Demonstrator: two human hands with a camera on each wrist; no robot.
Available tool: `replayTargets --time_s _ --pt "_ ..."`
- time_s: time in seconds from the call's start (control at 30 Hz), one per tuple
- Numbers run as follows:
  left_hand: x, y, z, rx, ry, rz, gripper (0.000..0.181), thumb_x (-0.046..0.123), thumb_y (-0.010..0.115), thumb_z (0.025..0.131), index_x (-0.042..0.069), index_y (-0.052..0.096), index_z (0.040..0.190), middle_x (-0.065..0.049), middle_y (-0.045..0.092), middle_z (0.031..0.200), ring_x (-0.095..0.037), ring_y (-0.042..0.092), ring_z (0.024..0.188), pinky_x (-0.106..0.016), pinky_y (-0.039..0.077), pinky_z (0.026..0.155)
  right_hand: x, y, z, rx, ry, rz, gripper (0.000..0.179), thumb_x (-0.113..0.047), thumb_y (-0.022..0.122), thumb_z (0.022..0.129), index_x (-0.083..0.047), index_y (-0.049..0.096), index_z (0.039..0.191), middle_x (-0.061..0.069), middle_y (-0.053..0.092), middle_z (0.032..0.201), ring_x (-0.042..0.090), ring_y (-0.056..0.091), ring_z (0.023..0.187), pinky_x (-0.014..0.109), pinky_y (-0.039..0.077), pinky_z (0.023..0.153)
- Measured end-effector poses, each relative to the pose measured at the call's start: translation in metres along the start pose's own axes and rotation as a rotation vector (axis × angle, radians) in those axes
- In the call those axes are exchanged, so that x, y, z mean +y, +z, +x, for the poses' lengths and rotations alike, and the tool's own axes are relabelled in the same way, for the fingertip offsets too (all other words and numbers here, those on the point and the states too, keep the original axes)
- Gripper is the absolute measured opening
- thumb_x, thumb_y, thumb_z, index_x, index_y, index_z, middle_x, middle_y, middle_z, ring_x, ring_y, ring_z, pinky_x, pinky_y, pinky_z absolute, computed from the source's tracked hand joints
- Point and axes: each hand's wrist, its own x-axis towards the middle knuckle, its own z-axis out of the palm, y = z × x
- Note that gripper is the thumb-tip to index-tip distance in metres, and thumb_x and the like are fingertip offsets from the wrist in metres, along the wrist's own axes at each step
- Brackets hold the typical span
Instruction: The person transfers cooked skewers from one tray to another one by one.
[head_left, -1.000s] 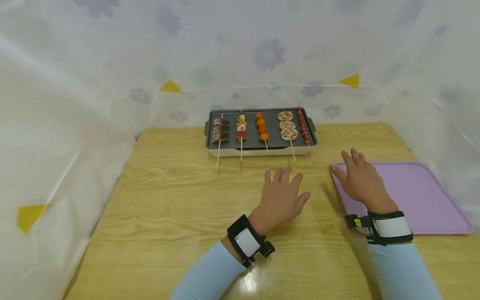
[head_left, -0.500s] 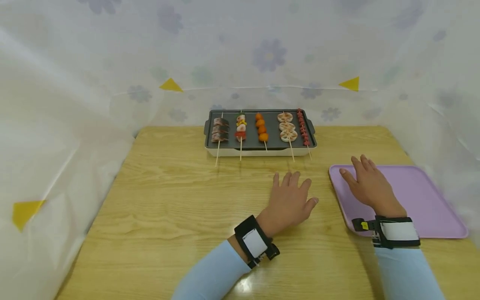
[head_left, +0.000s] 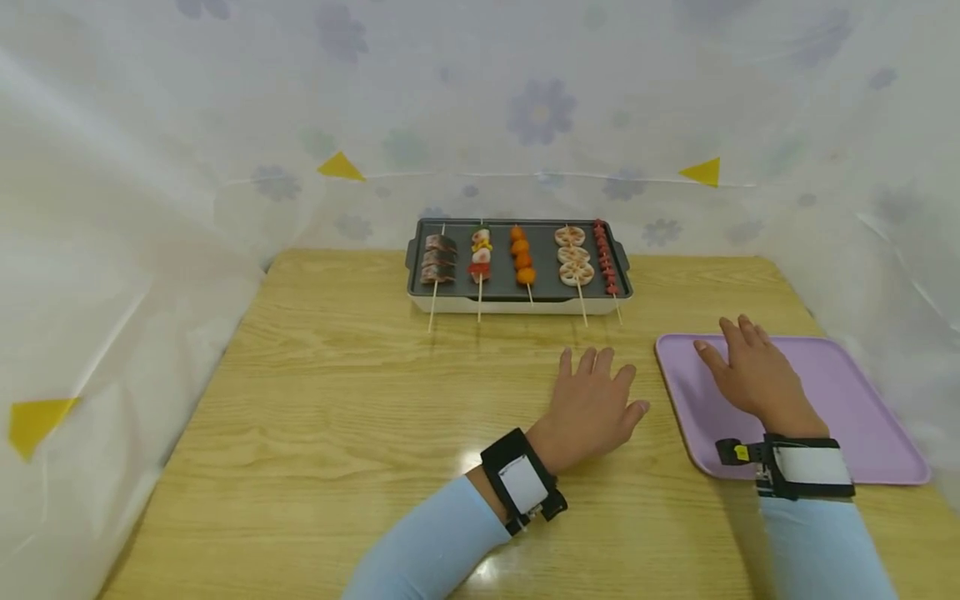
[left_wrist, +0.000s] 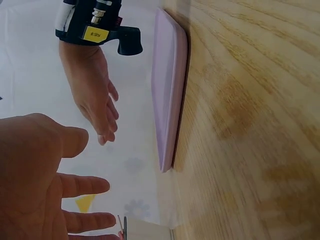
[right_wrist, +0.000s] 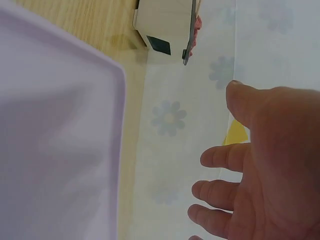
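My left hand (head_left: 588,412) hovers over the wooden table with its fingers spread and nothing in it. To its right, my right hand (head_left: 761,379) is held above the purple tray (head_left: 862,417), fingers extended, also holding nothing. In the right wrist view the palm of the right hand (right_wrist: 280,165) faces the tray (right_wrist: 60,150) across a gap. Beyond both hands stands a grill (head_left: 547,283) with a dark plate. Across it lie a dark sliced skewer (head_left: 439,258), a mixed skewer (head_left: 481,257), an orange ball skewer (head_left: 522,256), a lotus root skewer (head_left: 575,256) and a thin red skewer (head_left: 604,257).
The wooden table (head_left: 337,417) spreads out left of the hands. A pale flowered sheet (head_left: 480,100) encloses its back and sides, with yellow triangles (head_left: 702,172) on it. Skewer sticks jut past the grill's front edge.
Both hands have drifted to the right and slightly nearer in the head view, fingers still extended. The skewers lie as before on the grill, and the head view has shifted a little.
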Motion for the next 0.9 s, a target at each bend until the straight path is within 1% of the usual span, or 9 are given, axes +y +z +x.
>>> replayTargets --time_s 0.2,0.4,0.57,0.77,0.9 --pt "-0.001 0.004 0.003 0.004 -0.003 -0.018 0.052 0.054 0.037 0.100 0.027 0.053 0.142 -0.005 0.051 0.144 -0.023 0.045 0.136 -0.053 0.032 0.115 0.007 -0.006 -0.001 -0.008 0.010 0.026 0.085 -0.052 0.026 0.103 0.019 0.018 0.149 0.050 0.012 0.149 0.064 0.009 0.139 0.077 0.017 0.105" --pt "0.003 0.004 0.008 -0.036 0.021 -0.005 0.053 0.055 0.036 0.100 0.027 0.052 0.141 -0.004 0.049 0.145 -0.024 0.043 0.139 -0.052 0.031 0.117 0.017 -0.007 -0.003 -0.044 0.041 0.032 0.087 -0.054 0.024 0.102 0.019 0.016 0.149 0.050 0.011 0.150 0.063 0.010 0.139 0.077 0.017 0.105" --pt "0.006 0.005 0.013 -0.048 0.032 0.024 0.051 0.055 0.036 0.100 0.028 0.053 0.140 -0.003 0.049 0.145 -0.024 0.042 0.139 -0.053 0.030 0.117 0.022 -0.011 0.000 -0.044 0.056 0.016 0.088 -0.054 0.025 0.102 0.019 0.016 0.149 0.051 0.011 0.149 0.065 0.010 0.137 0.077 0.017 0.105" --pt "0.013 0.003 0.018 -0.065 0.056 0.050 0.051 0.055 0.035 0.100 0.027 0.053 0.139 -0.003 0.051 0.142 -0.024 0.043 0.137 -0.052 0.030 0.117 0.025 -0.016 0.003 -0.044 0.070 0.003 0.090 -0.057 0.024 0.101 0.019 0.016 0.149 0.050 0.011 0.149 0.064 0.012 0.137 0.078 0.018 0.104" --pt "0.021 0.003 0.023 -0.099 0.084 0.075 0.052 0.055 0.034 0.100 0.027 0.052 0.141 -0.002 0.051 0.143 -0.023 0.043 0.137 -0.051 0.030 0.116 0.029 -0.016 0.000 -0.030 0.075 0.016 0.089 -0.055 0.023 0.102 0.020 0.016 0.148 0.050 0.012 0.148 0.065 0.013 0.137 0.078 0.018 0.104"
